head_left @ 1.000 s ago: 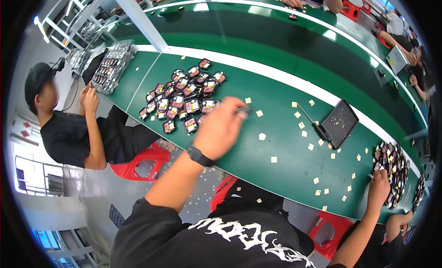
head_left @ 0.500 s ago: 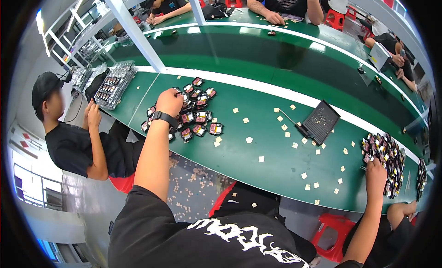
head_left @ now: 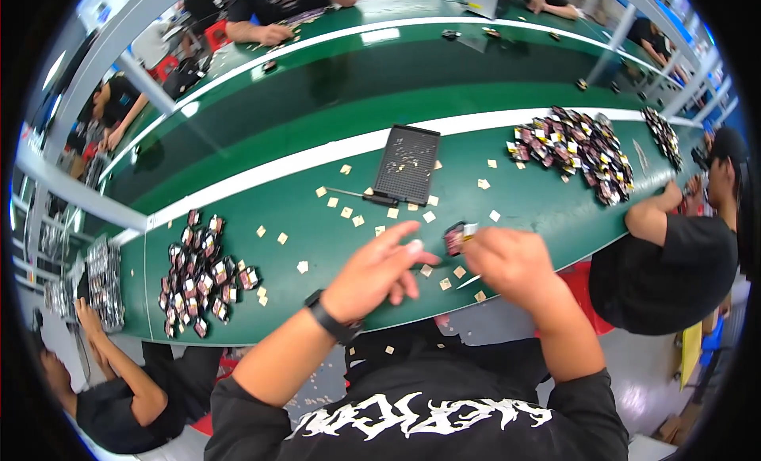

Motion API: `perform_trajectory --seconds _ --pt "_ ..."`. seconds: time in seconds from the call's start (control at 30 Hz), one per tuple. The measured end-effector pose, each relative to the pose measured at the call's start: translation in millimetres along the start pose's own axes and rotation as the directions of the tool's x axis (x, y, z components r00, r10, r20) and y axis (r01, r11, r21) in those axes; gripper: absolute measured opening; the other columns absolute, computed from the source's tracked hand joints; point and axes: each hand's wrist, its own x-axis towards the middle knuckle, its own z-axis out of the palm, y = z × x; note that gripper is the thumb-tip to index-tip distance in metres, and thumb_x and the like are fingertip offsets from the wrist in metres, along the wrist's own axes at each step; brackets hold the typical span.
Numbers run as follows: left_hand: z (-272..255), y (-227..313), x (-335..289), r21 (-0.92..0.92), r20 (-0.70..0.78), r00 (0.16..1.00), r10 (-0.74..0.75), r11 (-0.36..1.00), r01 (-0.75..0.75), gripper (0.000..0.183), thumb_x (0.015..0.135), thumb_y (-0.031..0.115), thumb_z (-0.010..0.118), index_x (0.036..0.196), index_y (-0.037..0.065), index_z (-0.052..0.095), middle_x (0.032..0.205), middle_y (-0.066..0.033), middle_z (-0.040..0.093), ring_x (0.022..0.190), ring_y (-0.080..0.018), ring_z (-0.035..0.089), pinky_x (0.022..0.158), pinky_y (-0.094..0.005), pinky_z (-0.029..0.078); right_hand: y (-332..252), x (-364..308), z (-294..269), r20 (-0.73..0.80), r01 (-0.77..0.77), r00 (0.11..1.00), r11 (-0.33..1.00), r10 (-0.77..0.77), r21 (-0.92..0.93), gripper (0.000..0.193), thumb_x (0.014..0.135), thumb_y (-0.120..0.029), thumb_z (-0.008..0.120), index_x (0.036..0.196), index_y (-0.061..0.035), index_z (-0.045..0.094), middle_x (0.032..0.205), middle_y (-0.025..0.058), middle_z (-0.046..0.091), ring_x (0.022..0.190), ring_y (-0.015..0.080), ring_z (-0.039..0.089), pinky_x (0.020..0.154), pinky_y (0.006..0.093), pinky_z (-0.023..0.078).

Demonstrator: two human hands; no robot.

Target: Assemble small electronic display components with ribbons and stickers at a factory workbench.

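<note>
Small black-and-pink unit [head_left: 455, 240], held over the green table [head_left: 333, 243] in front of the torso, between the two hands; part of its face hidden by fingers, with a pale patch beside the grip; by appearance light and stiff-shelled, probably smooth enough to slip from a careless pinch, its face likely prone to scuffing; best taken by opposite dark edges, thumb against fingertips, face left free; right hand [head_left: 511, 263]: drawn in narrow, pinching the unit at its right-hand side; slim pale pointed piece [head_left: 469, 283] just below the same hand, impossible to tell whether gripped or merely lying there; left hand [head_left: 371, 275]: fairly wide, fingers apart and bent, turned toward the unit without touching it; nature of the pale spot at one fingertip impossible to tell; dark wristband [head_left: 326, 318] on the same arm.

Farther out: pale squares [head_left: 282, 238] strewn across the table; black tray [head_left: 403, 189] beyond the hands, bearing more squares, with a thin rod [head_left: 345, 192] at its near edge; similar units in a left-hand pile [head_left: 204, 285] and a larger right-hand pile [head_left: 587, 153]; seated co-workers at either side.
</note>
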Motion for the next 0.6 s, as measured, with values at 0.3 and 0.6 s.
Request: perform_trajectory --seconds 0.3,0.6 --pt "-1.3 -23.7 57.5 -0.127 0.203 0.979 -0.026 0.991 0.053 0.025 0.103 0.009 0.056 0.126 -0.002 0.056 0.102 -0.0108 0.07 0.071 -0.011 0.066 0.057 -0.0216 0.052 -44.7 -5.7 -11.7 0.094 -0.632 0.759 0.695 0.644 0.342 0.019 0.087 -0.01 0.071 0.104 -0.0021 0.067 0.09 0.0093 0.063 0.073 0.0247 0.066 0.068 0.0334 0.054" --pt "-5.4 -38.5 55.0 -0.1 0.154 0.985 0.075 0.993 -0.06 0.034 0.103 0.006 0.055 0.136 -0.003 0.049 0.106 -0.0128 0.069 0.076 -0.0111 0.066 0.067 -0.0251 0.056 -59.9 -7.0 13.3 0.632 -0.672 0.241 -0.343 0.736 0.657 0.015 0.099 -0.014 0.066 0.099 -0.001 0.06 0.077 0.0035 0.067 0.063 0.0051 0.057 0.057 0.0213 0.045"
